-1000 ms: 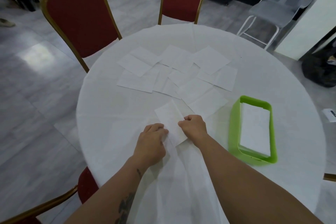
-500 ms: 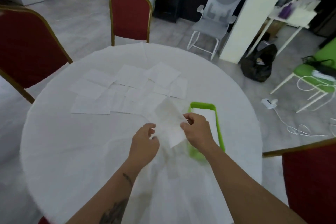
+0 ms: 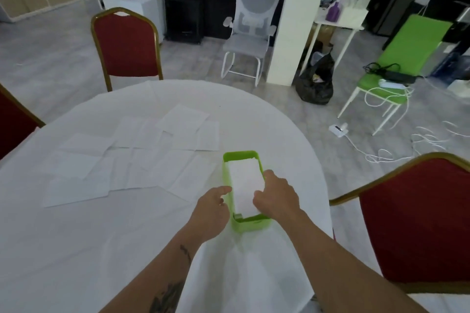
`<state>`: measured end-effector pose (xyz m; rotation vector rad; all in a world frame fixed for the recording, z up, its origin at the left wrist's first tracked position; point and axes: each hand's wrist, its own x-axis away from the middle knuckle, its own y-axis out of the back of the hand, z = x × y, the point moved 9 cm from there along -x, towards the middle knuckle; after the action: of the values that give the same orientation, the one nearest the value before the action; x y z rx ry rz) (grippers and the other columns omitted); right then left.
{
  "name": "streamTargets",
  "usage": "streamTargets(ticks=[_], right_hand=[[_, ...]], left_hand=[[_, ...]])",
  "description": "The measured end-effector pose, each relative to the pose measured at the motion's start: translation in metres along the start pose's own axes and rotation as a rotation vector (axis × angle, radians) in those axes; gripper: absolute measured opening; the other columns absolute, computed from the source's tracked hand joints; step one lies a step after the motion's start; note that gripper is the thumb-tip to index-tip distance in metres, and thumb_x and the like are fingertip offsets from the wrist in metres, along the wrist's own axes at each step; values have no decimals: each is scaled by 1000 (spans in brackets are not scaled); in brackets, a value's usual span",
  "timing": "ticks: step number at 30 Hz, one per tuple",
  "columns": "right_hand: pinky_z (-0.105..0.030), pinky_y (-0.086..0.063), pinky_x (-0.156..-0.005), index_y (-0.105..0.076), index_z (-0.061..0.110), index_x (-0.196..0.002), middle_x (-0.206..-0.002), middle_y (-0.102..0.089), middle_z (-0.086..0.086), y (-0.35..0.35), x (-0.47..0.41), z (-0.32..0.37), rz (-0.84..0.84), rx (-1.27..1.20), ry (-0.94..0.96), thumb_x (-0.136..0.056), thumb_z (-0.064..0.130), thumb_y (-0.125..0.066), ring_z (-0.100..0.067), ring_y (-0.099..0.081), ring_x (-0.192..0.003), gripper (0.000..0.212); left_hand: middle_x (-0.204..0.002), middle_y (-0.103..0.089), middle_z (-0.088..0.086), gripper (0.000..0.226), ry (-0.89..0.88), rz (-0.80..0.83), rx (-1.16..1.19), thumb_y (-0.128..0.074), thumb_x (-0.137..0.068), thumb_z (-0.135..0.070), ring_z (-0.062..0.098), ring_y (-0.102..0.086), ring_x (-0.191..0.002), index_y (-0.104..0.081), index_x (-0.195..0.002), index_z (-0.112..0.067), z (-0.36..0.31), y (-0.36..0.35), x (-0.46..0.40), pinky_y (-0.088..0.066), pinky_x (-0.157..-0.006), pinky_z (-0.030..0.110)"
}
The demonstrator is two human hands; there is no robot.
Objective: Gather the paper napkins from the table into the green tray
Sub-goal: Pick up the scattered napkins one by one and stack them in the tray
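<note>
The green tray (image 3: 241, 156) stands on the right part of the round white table (image 3: 76, 249). A folded white napkin (image 3: 244, 183) lies in it on top of others. My right hand (image 3: 278, 197) is over the tray's right side, thumb and fingers holding the napkin's right edge. My left hand (image 3: 212, 207) hangs just left of the tray with its fingers loosely apart, holding nothing; its fingertip is near the tray's left wall. Several flat napkins (image 3: 178, 132) lie spread over the table to the left of the tray and beyond it.
Red chairs stand at the far side (image 3: 127, 46), at the left edge (image 3: 12, 124) and close on the right (image 3: 417, 218). Beyond are a white office chair (image 3: 250, 33), a white pillar (image 3: 300, 20), a black bag (image 3: 315, 81), a green chair (image 3: 396, 63) and floor cables (image 3: 381, 155).
One napkin was lifted off the table by both hands and carried right into the tray. My left hand let go of it. The view swung to the right.
</note>
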<state>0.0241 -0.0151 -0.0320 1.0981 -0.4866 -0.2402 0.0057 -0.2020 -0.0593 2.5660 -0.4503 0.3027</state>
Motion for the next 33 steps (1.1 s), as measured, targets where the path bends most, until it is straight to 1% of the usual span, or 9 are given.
streamTargets(ticks=[4,9,13,16,20,24,28,31,33], right_hand=[[-32,-39,-72,-52,19,-124,-117,-60,-2,-5,4,16,-32,151,163,-83,28,-53,-25,-58,-106,42],[-28,-43,-78,-57,17,-131,-128,-58,-8,-13,-1,6,35,-136,37,-83,12,-54,-28,-58,-111,48],[-25,-40,-82,-52,19,-139,-137,-55,-6,-12,-6,1,36,-256,-17,-83,11,-55,-25,-56,-119,57],[-29,-38,-79,-52,23,-137,-133,-51,-3,-7,-6,6,4,-48,57,-84,18,-55,-25,-52,-117,53],[-34,-41,-80,-55,22,-127,-124,-46,-3,-3,1,25,-97,194,244,-87,25,-54,-24,-44,-110,40],[-37,-40,-85,-57,19,-122,-122,-51,-4,-18,5,31,9,319,302,-88,29,-51,-26,-45,-109,36],[-36,-38,-86,-56,23,-127,-126,-53,-1,-9,5,57,-41,176,334,-88,27,-50,-25,-45,-113,40],[-36,-42,-91,-56,24,-129,-127,-54,0,-10,5,91,15,-26,364,-88,27,-54,-22,-48,-118,41],[-33,-45,-88,-58,24,-126,-119,-57,1,-19,7,112,76,-178,370,-87,26,-59,-18,-54,-108,39]], left_hand=[[-133,-51,-7,50,-11,32,-61,-39,-90,1,12,-52,-118,-57,-129,-25,-1,-8,-2,-46,-102,33],[-129,-52,-5,51,4,26,-85,-38,-90,-2,11,-54,-112,-56,-130,-25,0,-6,-3,-49,-97,32],[-119,-51,-6,50,15,33,-70,-38,-90,-3,13,-56,-95,-56,-129,-28,3,-5,-4,-50,-84,27],[-118,-50,-9,49,16,37,-47,-38,-90,-5,8,-56,-93,-55,-130,-28,4,-5,-3,-48,-82,24],[-119,-50,-13,49,22,23,-31,-40,-89,-6,0,-56,-89,-55,-129,-30,4,0,-2,-42,-64,11],[-124,-55,-13,48,47,-35,13,-42,-88,-5,9,-58,-102,-59,-125,-29,9,14,3,-45,-76,16],[-116,-59,-16,44,85,-111,65,-45,-86,-8,-3,-59,-86,-61,-118,-34,23,39,9,-40,-55,7],[-113,-61,-16,41,98,-169,103,-47,-85,-8,-5,-58,-83,-60,-115,-34,35,57,12,-39,-54,9],[-112,-60,-14,41,113,-199,110,-47,-84,-9,-4,-57,-84,-59,-114,-33,44,68,11,-40,-56,11]])
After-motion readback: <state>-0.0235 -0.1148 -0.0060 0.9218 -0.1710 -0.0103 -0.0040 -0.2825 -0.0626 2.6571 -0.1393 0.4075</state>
